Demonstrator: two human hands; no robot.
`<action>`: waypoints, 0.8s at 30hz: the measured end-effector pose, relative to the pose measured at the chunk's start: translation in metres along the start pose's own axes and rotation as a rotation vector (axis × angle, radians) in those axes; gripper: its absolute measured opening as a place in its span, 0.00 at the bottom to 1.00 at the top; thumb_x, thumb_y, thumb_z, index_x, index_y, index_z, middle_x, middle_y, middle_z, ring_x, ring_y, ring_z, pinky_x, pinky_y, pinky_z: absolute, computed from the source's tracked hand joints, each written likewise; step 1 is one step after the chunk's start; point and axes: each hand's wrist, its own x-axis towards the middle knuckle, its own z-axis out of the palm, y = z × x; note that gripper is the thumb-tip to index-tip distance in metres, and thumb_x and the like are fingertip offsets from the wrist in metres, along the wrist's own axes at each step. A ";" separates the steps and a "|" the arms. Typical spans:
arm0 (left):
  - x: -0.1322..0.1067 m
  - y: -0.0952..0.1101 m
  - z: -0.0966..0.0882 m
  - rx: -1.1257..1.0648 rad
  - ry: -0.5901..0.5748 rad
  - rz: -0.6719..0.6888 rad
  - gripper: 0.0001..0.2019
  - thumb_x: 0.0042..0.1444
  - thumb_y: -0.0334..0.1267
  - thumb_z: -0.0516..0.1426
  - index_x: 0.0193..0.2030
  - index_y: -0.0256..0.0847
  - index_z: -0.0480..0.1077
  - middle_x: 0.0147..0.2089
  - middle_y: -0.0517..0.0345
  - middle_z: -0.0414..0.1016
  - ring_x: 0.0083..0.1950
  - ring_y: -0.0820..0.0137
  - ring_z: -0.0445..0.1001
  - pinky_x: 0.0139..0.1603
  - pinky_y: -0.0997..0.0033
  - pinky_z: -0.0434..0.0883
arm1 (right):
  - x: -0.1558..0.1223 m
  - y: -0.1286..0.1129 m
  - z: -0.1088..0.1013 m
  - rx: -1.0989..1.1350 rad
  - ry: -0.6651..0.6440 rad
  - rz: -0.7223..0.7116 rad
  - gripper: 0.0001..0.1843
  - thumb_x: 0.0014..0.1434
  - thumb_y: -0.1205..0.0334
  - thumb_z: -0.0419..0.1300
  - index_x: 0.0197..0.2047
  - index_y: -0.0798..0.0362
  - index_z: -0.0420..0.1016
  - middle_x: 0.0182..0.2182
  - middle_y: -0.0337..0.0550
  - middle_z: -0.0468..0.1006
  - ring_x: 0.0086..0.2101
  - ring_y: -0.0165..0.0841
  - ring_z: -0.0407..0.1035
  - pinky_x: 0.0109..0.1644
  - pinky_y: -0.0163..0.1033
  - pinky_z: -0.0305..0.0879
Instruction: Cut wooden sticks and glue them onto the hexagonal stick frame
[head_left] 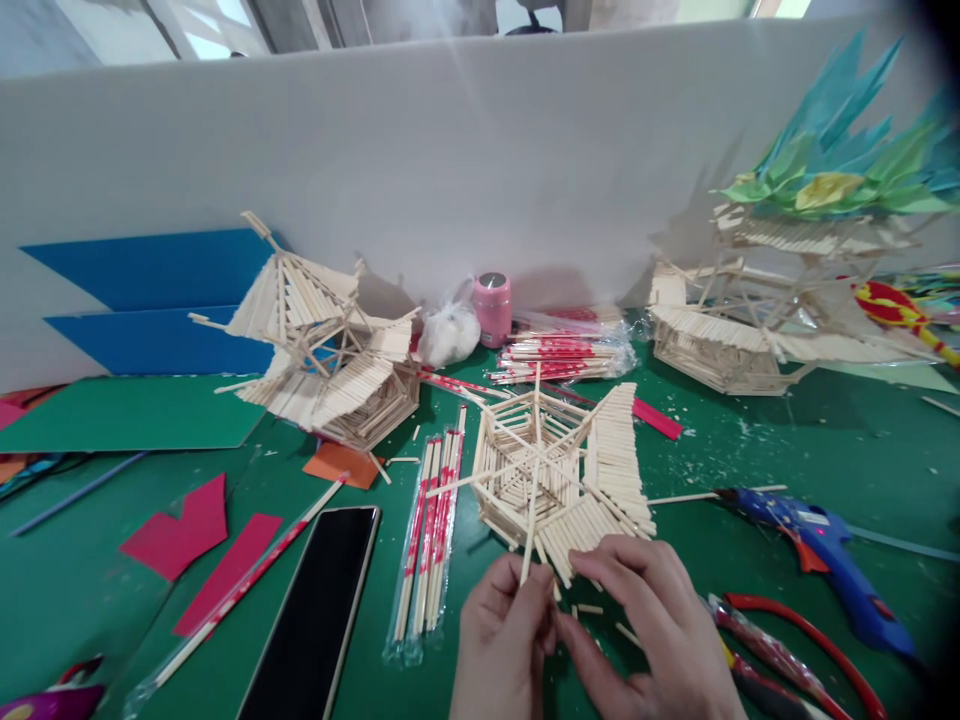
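Stick frame (pixel 535 455) sits mid-table on the green top (pixel 397 690), just beyond both hands. Left hand (pixel 504 630) has thumb and forefinger pinched on the near end of the long spoke (pixel 532 520). Right hand (pixel 660 630) has forefinger at the near slat panel (pixel 589 530), thumb close to the left fingertips, narrow gap; can't tell if it grips anything. Wrapped sticks (pixel 429 530) and phone (pixel 311 610) left of frame, blue glue gun (pixel 817 540) right
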 end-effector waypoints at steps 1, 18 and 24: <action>0.000 0.000 0.000 -0.003 -0.004 0.000 0.09 0.42 0.35 0.63 0.20 0.36 0.67 0.16 0.66 0.62 0.19 0.81 0.56 0.21 0.82 0.54 | 0.000 0.000 0.000 0.001 0.000 0.000 0.15 0.47 0.68 0.59 0.41 0.56 0.66 0.33 0.47 0.68 0.32 0.33 0.65 0.29 0.38 0.68; 0.002 0.002 0.004 -0.036 -0.012 -0.013 0.08 0.41 0.34 0.64 0.21 0.35 0.68 0.17 0.65 0.64 0.18 0.81 0.56 0.19 0.83 0.54 | 0.000 0.000 -0.002 0.006 0.002 0.018 0.16 0.47 0.67 0.59 0.41 0.55 0.67 0.32 0.46 0.70 0.31 0.34 0.67 0.30 0.37 0.68; -0.001 0.003 0.003 -0.036 -0.015 -0.010 0.08 0.42 0.34 0.63 0.21 0.35 0.68 0.17 0.65 0.64 0.19 0.81 0.56 0.20 0.83 0.54 | 0.001 0.000 -0.002 -0.004 -0.001 0.011 0.15 0.47 0.67 0.59 0.41 0.55 0.67 0.33 0.47 0.70 0.32 0.34 0.67 0.30 0.37 0.68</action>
